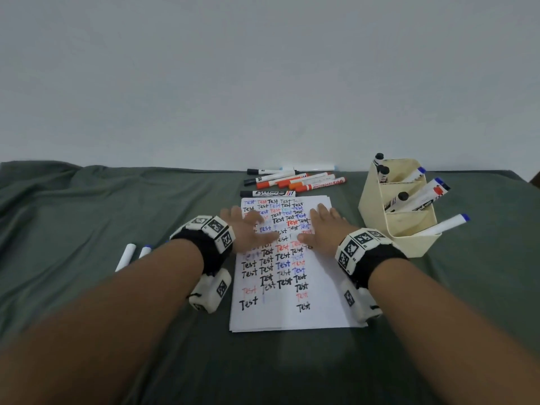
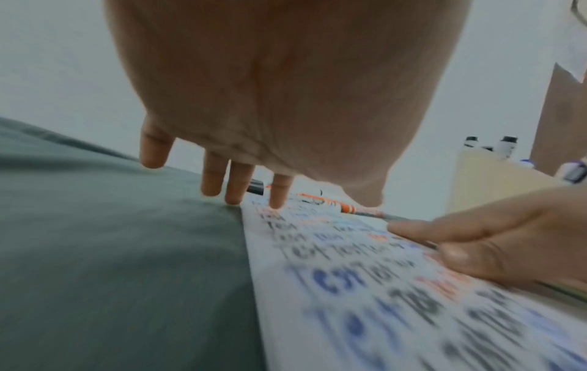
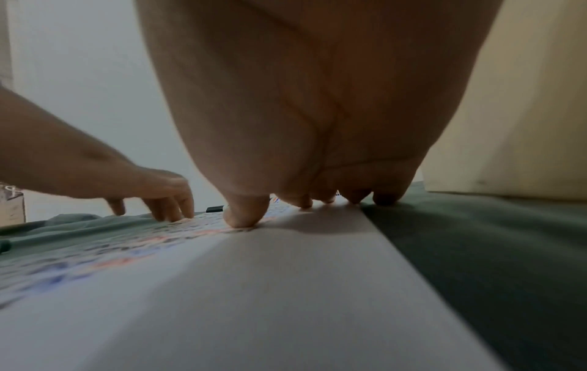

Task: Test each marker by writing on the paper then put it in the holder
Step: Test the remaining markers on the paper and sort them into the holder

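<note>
Head view, left grip and right grip spread flat on paper, markers beyond

Your 2 forearms are bare. Each wrist wears a black fabric band ringed with white blocks bearing black square tag markings, and a white camera pod hangs beneath it.

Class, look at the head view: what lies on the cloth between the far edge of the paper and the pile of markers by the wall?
One black whiteboard marker lies crosswise there, just beyond the paper, before the marker pile.
</note>
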Demonstrator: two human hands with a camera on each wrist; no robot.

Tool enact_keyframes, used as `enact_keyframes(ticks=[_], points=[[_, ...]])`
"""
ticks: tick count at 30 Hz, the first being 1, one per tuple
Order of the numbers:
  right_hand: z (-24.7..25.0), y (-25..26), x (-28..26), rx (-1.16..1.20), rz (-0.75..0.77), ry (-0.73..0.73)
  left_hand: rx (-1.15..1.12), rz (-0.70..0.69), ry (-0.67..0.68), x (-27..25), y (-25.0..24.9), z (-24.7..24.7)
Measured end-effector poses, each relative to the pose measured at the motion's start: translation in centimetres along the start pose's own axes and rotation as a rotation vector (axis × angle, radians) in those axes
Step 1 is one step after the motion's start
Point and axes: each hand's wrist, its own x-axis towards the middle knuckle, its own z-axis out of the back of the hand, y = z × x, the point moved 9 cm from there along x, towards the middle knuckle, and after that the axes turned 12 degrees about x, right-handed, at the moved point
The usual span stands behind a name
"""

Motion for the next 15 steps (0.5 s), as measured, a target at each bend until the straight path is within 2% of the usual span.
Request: enact_keyframes(ticks=[3, 5, 10, 15], points=[[0.0, -0.1, 0.6, -0.011, -0.005, 0.018, 0.117, 0.051, -0.238, 2.1, 1.0, 4.0], [-0.2, -0.3, 0.7, -0.004, -0.010, 0.029, 0.136, 0.048, -0.311, 3.6, 1.5, 5.3], [-0.5, -0.6, 0.9, 0.018, -0.027, 0.050, 0.138, 0.011, -0.334, 7.2, 2.1, 6.0], [-0.3, -0.4, 0.8, 0.052, -0.019, 0.054, 0.259, 0.019, -0.358, 8.7, 2.3, 6.0]])
